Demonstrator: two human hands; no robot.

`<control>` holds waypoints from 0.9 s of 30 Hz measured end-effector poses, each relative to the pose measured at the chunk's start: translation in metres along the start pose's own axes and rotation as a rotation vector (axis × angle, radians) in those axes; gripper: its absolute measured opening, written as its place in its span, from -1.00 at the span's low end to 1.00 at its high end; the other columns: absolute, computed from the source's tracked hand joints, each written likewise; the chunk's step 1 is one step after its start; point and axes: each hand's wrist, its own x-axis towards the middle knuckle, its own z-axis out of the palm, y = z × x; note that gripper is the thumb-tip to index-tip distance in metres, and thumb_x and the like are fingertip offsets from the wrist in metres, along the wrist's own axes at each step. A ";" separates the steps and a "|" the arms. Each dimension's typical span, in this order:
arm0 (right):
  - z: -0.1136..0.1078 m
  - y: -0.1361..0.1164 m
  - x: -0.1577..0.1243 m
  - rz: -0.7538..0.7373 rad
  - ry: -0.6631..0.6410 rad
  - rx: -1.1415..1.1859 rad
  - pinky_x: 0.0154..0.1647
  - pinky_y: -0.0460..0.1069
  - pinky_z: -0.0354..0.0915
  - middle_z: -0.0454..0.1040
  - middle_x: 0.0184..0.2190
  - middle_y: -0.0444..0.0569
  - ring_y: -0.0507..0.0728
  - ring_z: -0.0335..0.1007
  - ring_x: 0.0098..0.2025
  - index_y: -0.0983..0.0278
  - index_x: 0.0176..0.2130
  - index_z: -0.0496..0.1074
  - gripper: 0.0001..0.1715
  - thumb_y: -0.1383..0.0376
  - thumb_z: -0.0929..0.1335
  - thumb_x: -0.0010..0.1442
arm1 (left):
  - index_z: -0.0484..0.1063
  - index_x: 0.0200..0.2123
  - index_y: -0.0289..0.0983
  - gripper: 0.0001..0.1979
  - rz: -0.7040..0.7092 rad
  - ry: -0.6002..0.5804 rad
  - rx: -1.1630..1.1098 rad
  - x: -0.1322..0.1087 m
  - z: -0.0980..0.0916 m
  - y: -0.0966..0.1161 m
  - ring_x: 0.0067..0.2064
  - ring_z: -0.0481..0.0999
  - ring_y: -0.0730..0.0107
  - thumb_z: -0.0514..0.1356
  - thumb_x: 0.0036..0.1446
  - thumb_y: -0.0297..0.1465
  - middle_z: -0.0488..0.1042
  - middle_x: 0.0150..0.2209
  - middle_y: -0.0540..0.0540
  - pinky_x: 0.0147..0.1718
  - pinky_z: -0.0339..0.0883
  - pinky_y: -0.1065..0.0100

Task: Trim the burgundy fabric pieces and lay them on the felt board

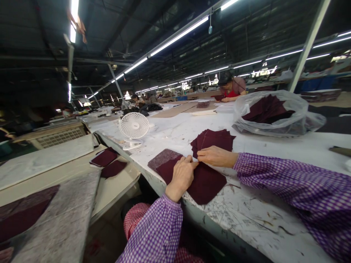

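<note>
A dark maroon fabric piece (207, 185) with cut corners lies flat near the front edge of the white table. My left hand (182, 175) rests on it with curled fingers, its thumb and forefinger closed at the piece's upper edge. From the right, my right hand (216, 156) pinches the same edge, fingertips close to those of the left. Partly under my left hand lies a maroon piece with a speckled grey-pink band (165, 157). Just beyond my right hand is a fanned stack of maroon pieces (215, 138).
A small white fan (134, 126) stands on the table. At right, a clear plastic bag (298, 122) holds more maroon pieces. On the lower left surface lie further maroon pieces (104, 157). A co-worker (234, 87) sits across the table.
</note>
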 end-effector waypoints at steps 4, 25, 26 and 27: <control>0.003 0.003 -0.004 -0.018 0.009 -0.014 -0.39 -0.05 0.13 0.37 -0.33 0.01 0.10 0.26 -0.29 0.33 -0.28 0.40 -0.74 0.43 0.16 0.29 | 0.46 -0.14 -0.14 -0.66 0.012 -0.001 0.013 0.001 0.000 0.001 -0.21 0.30 0.34 -0.08 0.24 -0.50 0.34 -0.22 -0.09 -0.16 0.20 0.34; -0.022 -0.003 -0.007 0.189 0.046 0.409 -0.11 0.04 0.27 0.42 -0.15 0.10 0.15 0.36 -0.13 0.32 -0.03 0.38 -0.62 0.45 0.15 0.23 | 0.45 -0.09 -0.15 -0.65 0.008 0.000 0.016 0.000 -0.003 0.004 -0.18 0.33 0.34 -0.07 0.23 -0.50 0.35 -0.20 -0.11 -0.09 0.22 0.32; -0.023 -0.003 -0.006 0.172 0.049 0.417 -0.10 0.03 0.26 0.42 -0.15 0.09 0.14 0.36 -0.13 0.32 -0.03 0.37 -0.62 0.45 0.14 0.23 | 0.44 -0.08 -0.15 -0.65 0.010 0.002 0.015 0.000 -0.003 0.004 -0.18 0.33 0.33 -0.07 0.24 -0.49 0.35 -0.19 -0.11 -0.10 0.23 0.31; -0.024 -0.004 -0.006 0.148 0.034 0.423 -0.10 0.01 0.26 0.43 -0.17 0.08 0.13 0.36 -0.14 0.32 -0.04 0.38 -0.63 0.45 0.15 0.24 | 0.44 -0.06 -0.14 -0.64 0.012 0.005 0.015 0.001 -0.002 0.003 -0.17 0.33 0.32 -0.08 0.24 -0.49 0.35 -0.19 -0.11 -0.11 0.23 0.31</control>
